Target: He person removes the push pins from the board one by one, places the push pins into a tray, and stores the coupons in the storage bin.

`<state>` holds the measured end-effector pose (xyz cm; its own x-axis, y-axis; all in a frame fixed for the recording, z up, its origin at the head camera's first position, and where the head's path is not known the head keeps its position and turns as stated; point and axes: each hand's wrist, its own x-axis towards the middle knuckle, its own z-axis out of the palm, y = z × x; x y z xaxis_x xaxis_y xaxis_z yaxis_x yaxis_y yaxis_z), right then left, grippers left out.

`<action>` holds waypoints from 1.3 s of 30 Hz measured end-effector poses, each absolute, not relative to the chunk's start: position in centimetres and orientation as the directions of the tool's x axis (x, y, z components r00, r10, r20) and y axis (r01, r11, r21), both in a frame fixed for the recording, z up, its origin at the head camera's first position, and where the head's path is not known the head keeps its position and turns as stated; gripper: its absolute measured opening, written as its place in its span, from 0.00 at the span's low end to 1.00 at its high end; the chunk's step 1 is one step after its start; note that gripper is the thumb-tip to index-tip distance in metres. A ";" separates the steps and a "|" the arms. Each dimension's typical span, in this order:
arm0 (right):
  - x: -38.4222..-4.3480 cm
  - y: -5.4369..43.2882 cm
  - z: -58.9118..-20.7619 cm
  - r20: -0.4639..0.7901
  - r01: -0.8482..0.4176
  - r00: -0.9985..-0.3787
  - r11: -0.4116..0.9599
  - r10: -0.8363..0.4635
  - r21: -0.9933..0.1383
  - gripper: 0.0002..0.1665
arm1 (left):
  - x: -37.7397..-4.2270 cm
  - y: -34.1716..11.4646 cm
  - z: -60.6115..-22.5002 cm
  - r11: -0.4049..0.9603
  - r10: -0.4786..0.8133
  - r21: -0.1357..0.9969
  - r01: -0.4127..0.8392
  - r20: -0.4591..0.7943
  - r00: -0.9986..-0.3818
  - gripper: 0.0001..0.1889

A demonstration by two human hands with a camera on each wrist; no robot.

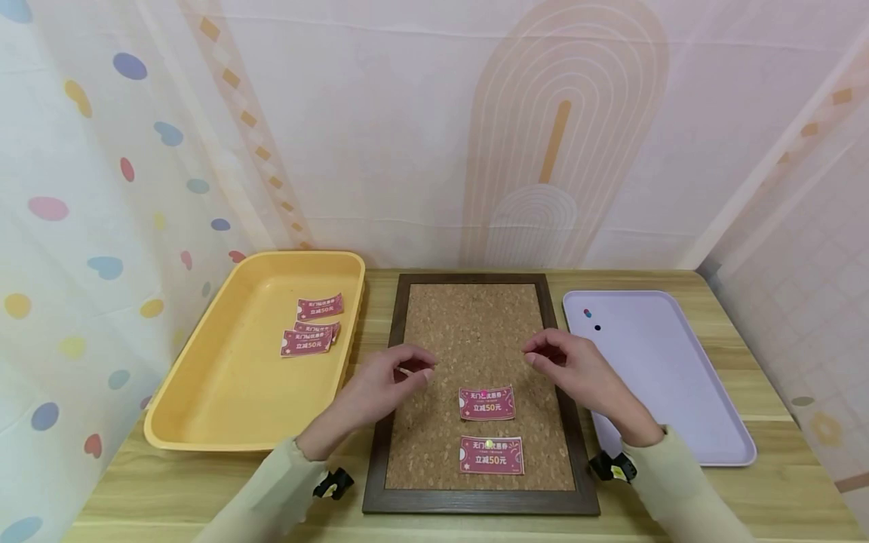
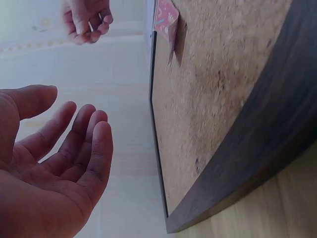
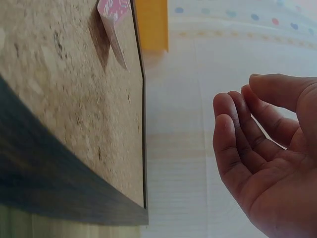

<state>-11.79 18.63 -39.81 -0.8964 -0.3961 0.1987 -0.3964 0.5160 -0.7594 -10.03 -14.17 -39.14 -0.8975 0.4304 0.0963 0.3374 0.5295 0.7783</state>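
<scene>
Both hands hover over a cork board (image 1: pixel 475 324) in a dark brown frame. My left hand (image 1: pixel 382 383) is above its left edge, fingers loosely bent and empty in the left wrist view. Over the right edge, my right hand (image 1: pixel 582 373) has its thumb near the index fingertip, with nothing visible between them. Two red paper coupons lie on the cork below the hands, one above the other. A pink pushpin (image 1: pixel 483 394) sits at the top of the upper coupon (image 1: pixel 486 409), and a yellow pushpin (image 1: pixel 489 443) at the top of the lower coupon (image 1: pixel 490 463).
A yellow tray (image 1: pixel 231 392) on the left holds several more red coupons (image 1: pixel 307 343), partly overlapping. On the right, a lilac tray (image 1: pixel 679 407) carries a few small pins (image 1: pixel 597 328) near its far left corner. A patterned curtain (image 1: pixel 407 136) hangs behind the wooden table (image 1: pixel 794 483).
</scene>
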 end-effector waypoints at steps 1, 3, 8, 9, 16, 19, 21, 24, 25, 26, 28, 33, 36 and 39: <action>-11.8 18.5 -39.8 0.198 -0.399 -0.894 0.513 -0.401 -0.760 0.06 | -10.0 -14.0 -39.2 0.533 0.434 0.776 0.337 0.091 -0.897 0.10; -11.7 18.2 -39.8 0.197 -0.401 -0.890 0.504 -0.411 -0.765 0.06 | -9.9 -13.8 -39.3 0.538 0.441 0.773 0.337 0.084 -0.894 0.10; -11.7 17.6 -40.1 0.195 -0.411 -0.880 0.487 -0.434 -0.771 0.06 | -9.8 -13.3 -39.8 0.532 0.460 0.780 0.330 0.060 -0.886 0.11; -11.7 17.5 -40.1 0.193 -0.413 -0.877 0.485 -0.440 -0.771 0.06 | -9.8 -13.2 -39.9 0.532 0.462 0.782 0.326 0.055 -0.885 0.11; -11.8 16.6 -40.7 0.163 -0.426 -0.854 0.484 -0.494 -0.764 0.07 | -10.1 -12.4 -40.4 0.508 0.499 0.811 0.292 -0.001 -0.867 0.12; -11.8 16.2 -40.8 0.147 -0.435 -0.843 0.494 -0.517 -0.753 0.06 | -10.2 -12.1 -40.7 0.509 0.515 0.814 0.279 -0.028 -0.857 0.12; -11.8 16.0 -40.9 0.133 -0.438 -0.837 0.503 -0.531 -0.745 0.06 | -10.2 -12.0 -40.9 0.507 0.520 0.818 0.272 -0.038 -0.854 0.12; -11.9 15.7 -41.0 0.103 -0.433 -0.831 0.519 -0.547 -0.737 0.05 | -10.4 -11.8 -41.4 0.499 0.530 0.819 0.284 -0.029 -0.848 0.12; -11.9 15.7 -41.0 0.092 -0.431 -0.827 0.521 -0.554 -0.737 0.05 | -10.4 -11.7 -41.6 0.495 0.533 0.820 0.287 -0.026 -0.846 0.12; -12.0 15.6 -41.1 0.083 -0.431 -0.823 0.522 -0.562 -0.736 0.05 | -10.5 -11.6 -41.7 0.498 0.533 0.819 0.286 -0.029 -0.846 0.12; -12.1 15.4 -41.1 0.067 -0.433 -0.813 0.523 -0.578 -0.734 0.05 | -10.5 -11.4 -42.0 0.506 0.530 0.816 0.280 -0.038 -0.847 0.12; -12.6 14.8 -41.3 0.054 -0.459 -0.781 0.514 -0.622 -0.725 0.05 | -10.6 -11.2 -42.4 0.532 0.520 0.809 0.251 -0.078 -0.851 0.12; -12.8 14.6 -41.4 0.050 -0.471 -0.769 0.513 -0.637 -0.717 0.05 | -10.8 -11.0 -42.6 0.543 0.520 0.801 0.251 -0.086 -0.850 0.11; -13.0 14.2 -41.5 0.039 -0.477 -0.764 0.524 -0.644 -0.706 0.04 | -11.1 -10.9 -42.8 0.558 0.518 0.789 0.258 -0.088 -0.851 0.10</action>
<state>-13.05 14.25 -41.50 -0.7641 -0.6439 0.0385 -0.4769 0.5236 -0.7060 -11.07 -10.87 -42.78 -0.8509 0.5179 -0.0877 0.2584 0.5581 0.7885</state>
